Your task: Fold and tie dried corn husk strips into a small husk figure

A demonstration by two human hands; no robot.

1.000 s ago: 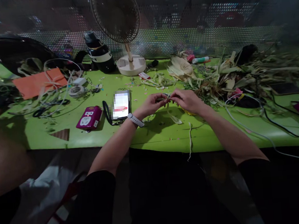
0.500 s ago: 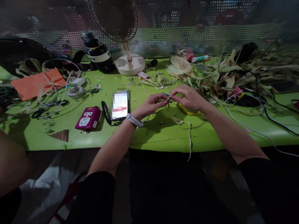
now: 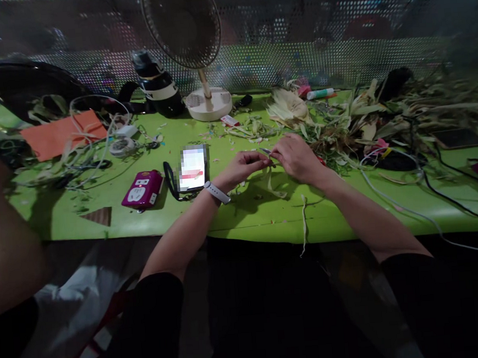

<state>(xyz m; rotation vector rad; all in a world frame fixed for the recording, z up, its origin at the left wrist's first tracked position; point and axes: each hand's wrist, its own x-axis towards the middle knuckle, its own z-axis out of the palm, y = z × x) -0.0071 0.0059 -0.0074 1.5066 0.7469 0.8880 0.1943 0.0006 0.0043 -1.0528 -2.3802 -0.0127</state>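
My left hand [image 3: 244,168], with a pale watch band [image 3: 217,193] at the wrist, pinches something small at its fingertips. Close against it, my right hand [image 3: 293,157] is closed too, its fingertips meeting the left ones. A small grey pointed piece [image 3: 265,150] sticks out between the hands; which hand grips it is unclear. Below the fingertips a thin pale husk strip [image 3: 270,182] hangs toward the green table [image 3: 246,225]. Another dry strip [image 3: 304,226] lies over the table's front edge. Left of my hands rests a lit phone [image 3: 192,168].
A magenta power socket [image 3: 141,190] sits at left. Behind stand a fan [image 3: 208,104] and a black bottle [image 3: 161,91]. Dried husks [image 3: 362,117] and cables fill the right side. An orange sheet [image 3: 64,135] lies far left, near another person's arm [image 3: 7,236].
My right hand has turned and shifted slightly, now covering the yellow loop seen below it before. The husk strip now hangs more visibly under the fingertips.
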